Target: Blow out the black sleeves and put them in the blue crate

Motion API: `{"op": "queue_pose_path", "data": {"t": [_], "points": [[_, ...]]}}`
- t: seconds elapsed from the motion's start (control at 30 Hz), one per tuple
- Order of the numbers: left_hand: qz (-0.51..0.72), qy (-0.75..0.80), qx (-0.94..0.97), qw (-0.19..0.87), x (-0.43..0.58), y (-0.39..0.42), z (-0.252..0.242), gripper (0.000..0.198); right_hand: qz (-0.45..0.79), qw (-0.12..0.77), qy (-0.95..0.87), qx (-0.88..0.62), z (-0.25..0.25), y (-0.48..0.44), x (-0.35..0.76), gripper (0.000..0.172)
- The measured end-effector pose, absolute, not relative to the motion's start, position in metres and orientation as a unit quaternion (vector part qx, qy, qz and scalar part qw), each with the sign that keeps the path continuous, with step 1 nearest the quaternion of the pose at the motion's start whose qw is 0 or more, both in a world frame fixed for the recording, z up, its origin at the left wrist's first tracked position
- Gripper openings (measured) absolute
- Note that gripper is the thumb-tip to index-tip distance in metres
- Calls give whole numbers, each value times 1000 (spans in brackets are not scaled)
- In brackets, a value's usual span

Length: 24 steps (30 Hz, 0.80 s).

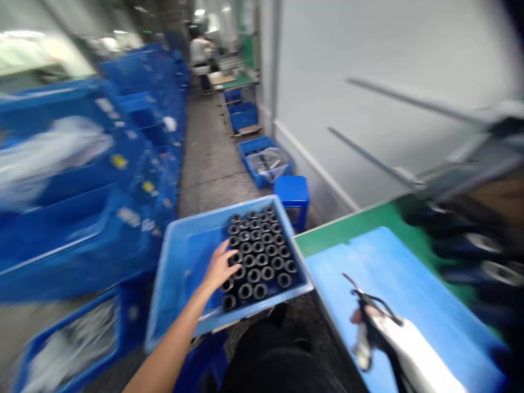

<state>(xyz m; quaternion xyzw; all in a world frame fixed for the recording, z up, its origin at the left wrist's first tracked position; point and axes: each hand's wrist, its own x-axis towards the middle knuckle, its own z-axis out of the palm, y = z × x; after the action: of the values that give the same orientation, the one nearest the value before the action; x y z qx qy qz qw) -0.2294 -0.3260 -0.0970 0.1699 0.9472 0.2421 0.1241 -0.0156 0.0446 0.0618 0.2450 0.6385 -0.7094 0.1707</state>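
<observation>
The left hand [216,267] reaches into the light blue tray [196,248] in the near middle, at the left edge of the black ring-ended parts [262,260]. Its thumb and forefinger stand a little apart beside the open ends of the parts; I cannot tell whether they grip one. The parts stand upright in close rows across the right part of the tray, and its left part shows bare blue floor.

On the near right, the right hand [368,315] has its fingers closed around a dark tool [370,303] with a thin tip pointing to the far left; blur hides the tool's exact kind. The hand is above a blue mat [379,254], which lies on a green tabletop [327,234] just right of the tray. Dark cylinders [466,245], blurred, lie at the right of the tabletop.

Beyond the tray, a blue stool [291,188] stands near a blue crate [256,144] on the floor with clear plastic in it. Blue bins [61,273] are stacked along the left, with whitish plastic [77,144] over one of them. At the far end, a person [200,52] is beside a bench [241,81], and a pale wall [319,54] runs along the right
</observation>
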Motion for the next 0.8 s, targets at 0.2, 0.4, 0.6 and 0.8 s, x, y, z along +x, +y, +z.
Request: {"op": "queue_pose_path", "data": {"t": [0.2, 0.4, 0.6, 0.8], "points": [[454, 862, 220, 42, -259, -212, -68, 35, -741, -37, 577, 342, 64, 60, 22, 30], [582, 478, 388, 531, -119, -15, 12, 51, -730, -225, 513, 392, 87, 57, 93, 26], [514, 231, 330, 757, 6, 54, 45, 56, -738, -267, 467, 407, 69, 50, 154, 48], [476, 235, 408, 743, 27, 75, 55, 43, -626, -284, 496, 530, 42, 39, 197, 68]]}}
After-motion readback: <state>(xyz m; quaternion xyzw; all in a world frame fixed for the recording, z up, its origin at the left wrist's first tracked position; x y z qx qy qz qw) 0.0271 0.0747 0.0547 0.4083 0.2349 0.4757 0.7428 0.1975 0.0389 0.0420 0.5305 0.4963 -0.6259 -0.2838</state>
